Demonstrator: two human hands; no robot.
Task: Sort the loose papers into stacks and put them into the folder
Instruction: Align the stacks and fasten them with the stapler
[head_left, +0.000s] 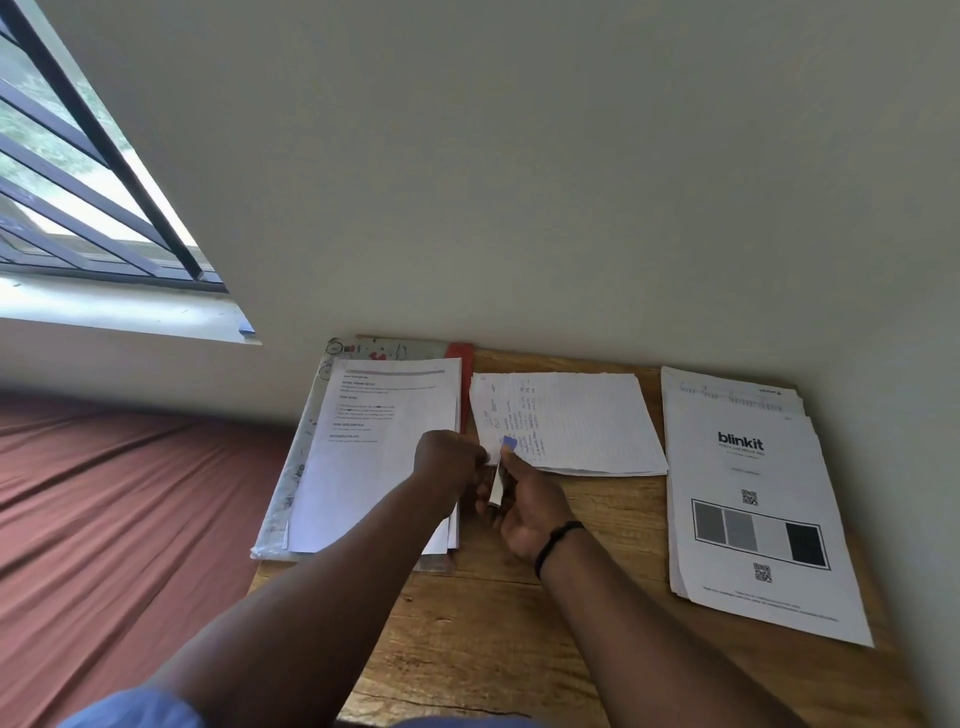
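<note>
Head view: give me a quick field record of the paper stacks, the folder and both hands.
left stack: white printed typed sheets, lying on the folder
folder: patterned grey folder with red spine, open flat at the wooden table's left edge
middle stack: lined handwritten sheets, flat on the table
right stack: white blinkit-printed sheets, flat on the table
left hand: fingers curled, pinching at the small item
right hand: holds a small white pad with a blue tab
item identity: too small to tell
</note>
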